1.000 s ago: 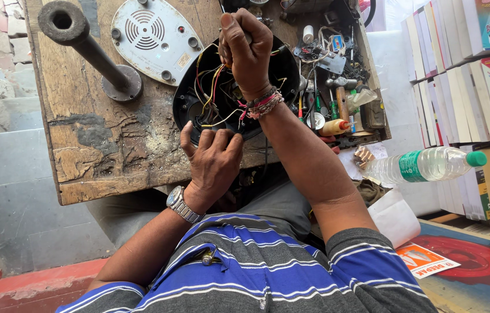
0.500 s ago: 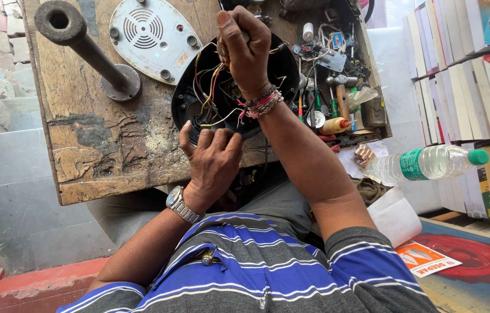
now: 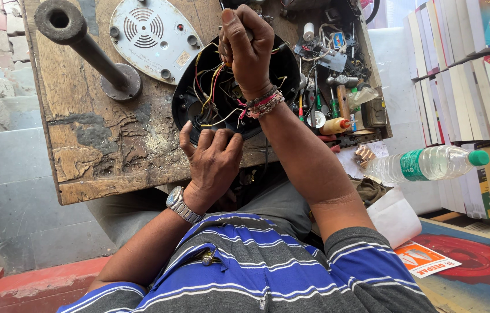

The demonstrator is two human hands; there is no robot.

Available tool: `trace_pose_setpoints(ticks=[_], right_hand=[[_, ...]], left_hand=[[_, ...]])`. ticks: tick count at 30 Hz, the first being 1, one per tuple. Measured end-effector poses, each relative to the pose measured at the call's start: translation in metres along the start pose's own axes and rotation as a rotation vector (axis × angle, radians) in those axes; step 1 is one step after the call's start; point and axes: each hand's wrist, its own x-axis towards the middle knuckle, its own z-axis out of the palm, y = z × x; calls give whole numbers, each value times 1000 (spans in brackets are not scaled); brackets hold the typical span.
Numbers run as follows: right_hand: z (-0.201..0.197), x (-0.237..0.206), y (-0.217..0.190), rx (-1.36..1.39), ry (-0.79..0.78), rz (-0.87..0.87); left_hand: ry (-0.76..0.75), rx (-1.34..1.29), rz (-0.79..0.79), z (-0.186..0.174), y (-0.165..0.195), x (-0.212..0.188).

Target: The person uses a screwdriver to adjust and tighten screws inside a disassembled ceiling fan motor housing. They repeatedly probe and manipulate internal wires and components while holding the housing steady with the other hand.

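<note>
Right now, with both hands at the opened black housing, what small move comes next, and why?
Probably steady the black housing with the left hand, which sits at its near edge, while the right hand, closed above the coloured wires, works; the housing overhangs the wooden bench edge.

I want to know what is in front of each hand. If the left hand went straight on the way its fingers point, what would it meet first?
Most likely the tangle of coloured wires inside the open black housing, whose near rim the left hand already touches. Depth is unclear.
</note>
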Motion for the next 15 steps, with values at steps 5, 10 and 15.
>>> trace_pose_setpoints(ticks=[5, 10, 15], right_hand=[[0, 1, 0, -18, -10, 11], [-1, 2, -1, -28, -15, -13], [0, 5, -4, -35, -9, -8]], left_hand=[[5, 2, -1, 2, 0, 0], [2, -1, -2, 1, 1, 2], [-6, 11, 1, -2, 0, 6]])
